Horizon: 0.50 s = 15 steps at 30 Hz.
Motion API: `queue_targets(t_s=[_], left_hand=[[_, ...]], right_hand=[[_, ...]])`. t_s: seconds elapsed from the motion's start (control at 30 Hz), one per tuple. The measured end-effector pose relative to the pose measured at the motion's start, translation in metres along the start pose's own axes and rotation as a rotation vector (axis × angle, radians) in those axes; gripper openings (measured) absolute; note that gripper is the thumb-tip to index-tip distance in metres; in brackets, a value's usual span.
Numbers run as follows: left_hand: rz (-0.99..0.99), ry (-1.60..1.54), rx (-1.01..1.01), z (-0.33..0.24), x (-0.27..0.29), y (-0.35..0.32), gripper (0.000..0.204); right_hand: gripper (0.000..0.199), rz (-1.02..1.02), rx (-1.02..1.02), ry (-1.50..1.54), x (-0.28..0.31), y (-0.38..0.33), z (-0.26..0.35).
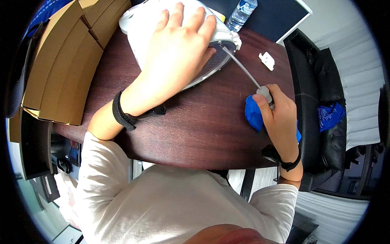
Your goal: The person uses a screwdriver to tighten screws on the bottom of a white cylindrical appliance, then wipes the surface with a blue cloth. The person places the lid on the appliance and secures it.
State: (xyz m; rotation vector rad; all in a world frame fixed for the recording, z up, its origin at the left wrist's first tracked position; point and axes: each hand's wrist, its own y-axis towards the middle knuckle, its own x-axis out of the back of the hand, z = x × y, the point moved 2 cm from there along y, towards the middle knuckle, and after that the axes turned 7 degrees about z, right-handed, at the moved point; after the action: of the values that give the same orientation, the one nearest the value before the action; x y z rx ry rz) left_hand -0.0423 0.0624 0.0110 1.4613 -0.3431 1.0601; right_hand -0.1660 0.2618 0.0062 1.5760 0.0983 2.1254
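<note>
A white rounded appliance (140, 34) with a clear, dark-looking panel (217, 61) lies on the table's far side. My left hand (178, 42) rests flat on its top, fingers spread, and hides much of it. My right hand (278, 112) is closed round the grey handle of a screwdriver (243, 68). The shaft slants up to the left, and its tip meets the appliance's right edge. Beneath my right hand is a bunched blue cloth (253, 114). A small white plastic part (267, 61) lies on the table beyond that hand.
Brown cardboard boxes (61, 69) stand along the left side of the dark wooden table (195, 134). A water bottle (242, 15) is behind the appliance. On the right, a black sofa (308, 93) holds another blue cloth (331, 116). A small black object (159, 110) sits near my left wrist.
</note>
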Motion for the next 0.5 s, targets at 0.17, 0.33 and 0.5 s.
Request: queue_targets(t_s=[0.17,0.33,0.5], left_hand=[[0.002,-0.014,0.003,-0.0001,-0.0005,0.0,0.055],[-0.006,-0.016,-0.002,-0.0002,0.0006,0.0001,0.054],[-0.002,-0.034,0.003,-0.0001,0.0006,0.0003,0.053]], right_hand=[[0.027,-0.009,0.018,-0.022,-0.0001,0.0045,-0.001],[0.027,-0.002,-0.004,-0.024,0.0009,0.0052,0.0003],[0.029,0.011,-0.028,-0.022,0.0028,0.0042,-0.0007]])
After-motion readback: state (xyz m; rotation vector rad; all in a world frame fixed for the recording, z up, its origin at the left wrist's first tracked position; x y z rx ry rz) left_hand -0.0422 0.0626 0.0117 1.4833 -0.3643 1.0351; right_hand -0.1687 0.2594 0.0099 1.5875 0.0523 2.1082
